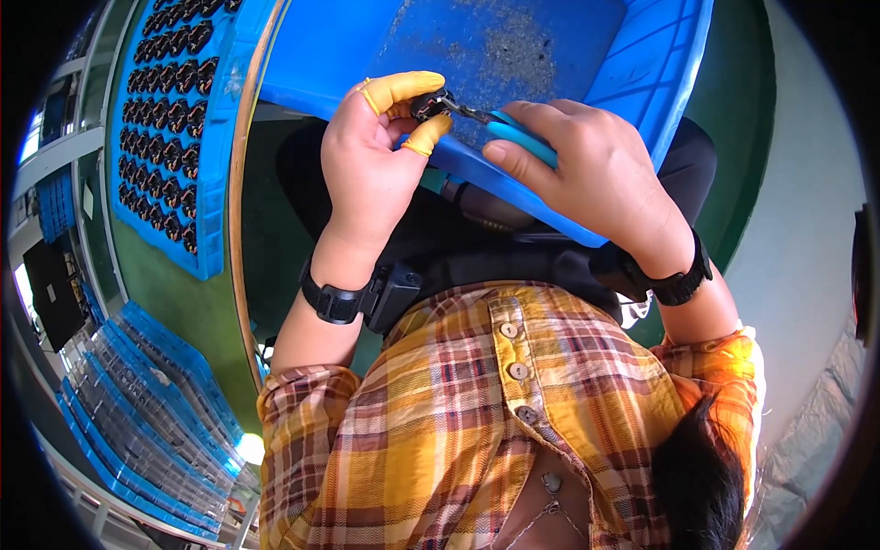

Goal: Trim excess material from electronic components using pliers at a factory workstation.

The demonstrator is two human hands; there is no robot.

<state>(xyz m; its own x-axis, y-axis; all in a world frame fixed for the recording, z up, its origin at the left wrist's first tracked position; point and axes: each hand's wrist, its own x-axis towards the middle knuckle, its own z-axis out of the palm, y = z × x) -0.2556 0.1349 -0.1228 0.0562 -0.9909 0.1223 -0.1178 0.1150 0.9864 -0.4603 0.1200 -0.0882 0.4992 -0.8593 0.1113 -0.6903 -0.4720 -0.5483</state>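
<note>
My left hand (pixel 368 170) pinches a small black part with copper-coloured bits (pixel 427 104) between thumb and forefinger. Yellow finger cots cover those two fingertips. In my right hand (pixel 607 167) is a pair of small cutters (pixel 521 137) with turquoise handles, the fingers wrapped round them. Their metal tip meets the right side of the black part; whether the jaws are closed cannot be made out. Both hands are over the near rim of a large blue tub (pixel 532 203), whose floor is strewn with fine clippings.
On a green-topped table to the left lies a blue tray (pixel 213 255) with rows of similar black parts. The table's wooden edge (pixel 236 211) runs close beside my left arm. Several blue and clear trays (pixel 151 412) are stacked at the lower left. A pale wall (pixel 807 211) stands at the right.
</note>
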